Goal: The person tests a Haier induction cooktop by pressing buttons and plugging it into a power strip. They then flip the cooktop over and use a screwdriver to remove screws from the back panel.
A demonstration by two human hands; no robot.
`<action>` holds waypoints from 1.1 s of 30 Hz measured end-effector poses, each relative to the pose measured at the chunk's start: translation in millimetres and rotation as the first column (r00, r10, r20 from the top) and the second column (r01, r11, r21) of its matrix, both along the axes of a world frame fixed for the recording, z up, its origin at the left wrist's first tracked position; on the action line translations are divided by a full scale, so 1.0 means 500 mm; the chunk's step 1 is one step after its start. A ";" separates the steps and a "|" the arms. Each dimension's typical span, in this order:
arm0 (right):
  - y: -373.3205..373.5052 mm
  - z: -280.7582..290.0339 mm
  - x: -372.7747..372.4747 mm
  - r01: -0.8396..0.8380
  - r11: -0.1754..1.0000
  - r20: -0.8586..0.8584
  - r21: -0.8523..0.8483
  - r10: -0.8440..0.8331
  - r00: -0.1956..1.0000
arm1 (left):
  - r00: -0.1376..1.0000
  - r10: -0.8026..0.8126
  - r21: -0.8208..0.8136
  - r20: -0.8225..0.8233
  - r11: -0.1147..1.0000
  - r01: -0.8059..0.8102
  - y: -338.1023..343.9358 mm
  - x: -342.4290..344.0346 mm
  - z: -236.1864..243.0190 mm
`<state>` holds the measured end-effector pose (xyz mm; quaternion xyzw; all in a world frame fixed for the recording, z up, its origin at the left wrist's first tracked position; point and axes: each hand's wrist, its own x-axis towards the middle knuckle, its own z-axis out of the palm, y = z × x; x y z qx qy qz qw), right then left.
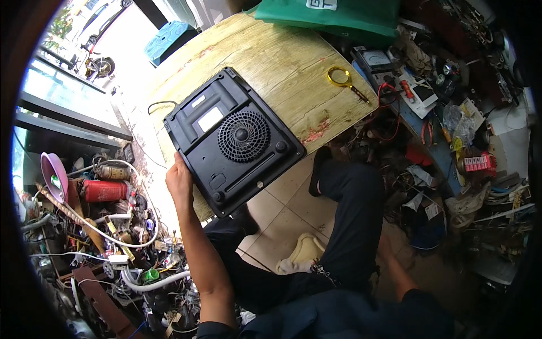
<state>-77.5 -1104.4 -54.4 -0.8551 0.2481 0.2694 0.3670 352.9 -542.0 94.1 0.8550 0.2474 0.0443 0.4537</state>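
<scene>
An induction cooker (197,152) lies with its black underside up on the wooden table (237,45). Its round fan grille (244,135), pale labels and small feet face me, and its near corner juts past the table's edge. My left hand (179,182) is closed on the cooker's left edge, with the fingers partly hidden against its side. Low on the right, my right hand (385,246) hangs beside my leg, away from the table. Its fingers are too hidden and dim to make out.
A magnifying glass (340,77) lies at the table's right side, near a green bag (333,17). Tools and parts crowd a bench (415,107) at right. Scrap, hoses and a red cylinder (105,191) pile up at left. A teal stool (168,40) stands behind.
</scene>
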 end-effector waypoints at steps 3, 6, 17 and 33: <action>0.063 -0.005 -0.121 0.138 0.988 -0.313 0.067 -0.110 0.943 | 1.000 0.012 0.027 -0.001 1.000 -0.012 -0.007 -0.003 -0.002; 0.073 -0.008 -0.147 0.204 0.976 -0.390 0.078 -0.159 0.907 | 1.000 0.019 0.020 0.000 1.000 -0.019 -0.009 -0.018 0.010; 0.069 -0.017 -0.062 0.230 0.971 -0.377 0.068 -0.188 0.907 | 0.999 0.040 -0.133 -0.026 0.990 -0.043 -0.026 -0.006 0.018; 0.089 0.015 -0.010 0.153 0.987 -0.422 0.049 -0.118 0.899 | 1.000 0.014 -0.256 0.014 0.967 -0.010 -0.015 -0.027 0.041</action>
